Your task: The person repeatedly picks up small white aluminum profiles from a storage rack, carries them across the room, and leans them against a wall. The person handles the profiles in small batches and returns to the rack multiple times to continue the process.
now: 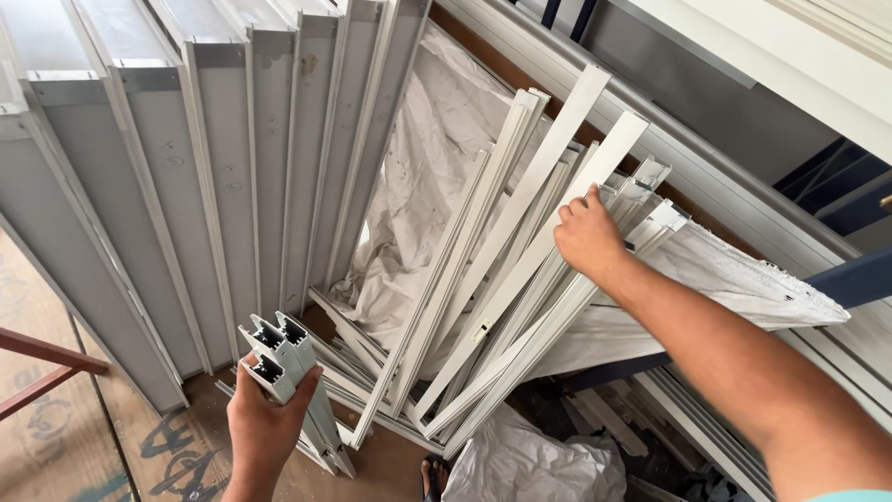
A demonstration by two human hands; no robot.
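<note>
My left hand (263,423) grips a short bundle of white aluminium profile pieces (283,353) near their upper ends, holding them upright at the lower left. My right hand (587,237) reaches forward and closes on the top of one long white profile (520,270) in a leaning stack of similar profiles (483,307). These long pieces lean to the right against a wall with their lower ends on the floor.
Several tall grey-white panels (214,177) stand leaning at the left. White plastic sheeting (427,158) lies behind the profiles, with another bundle (534,465) on the floor. A red bar (37,358) juts in at the left. Dark blue frames (855,279) sit at the right.
</note>
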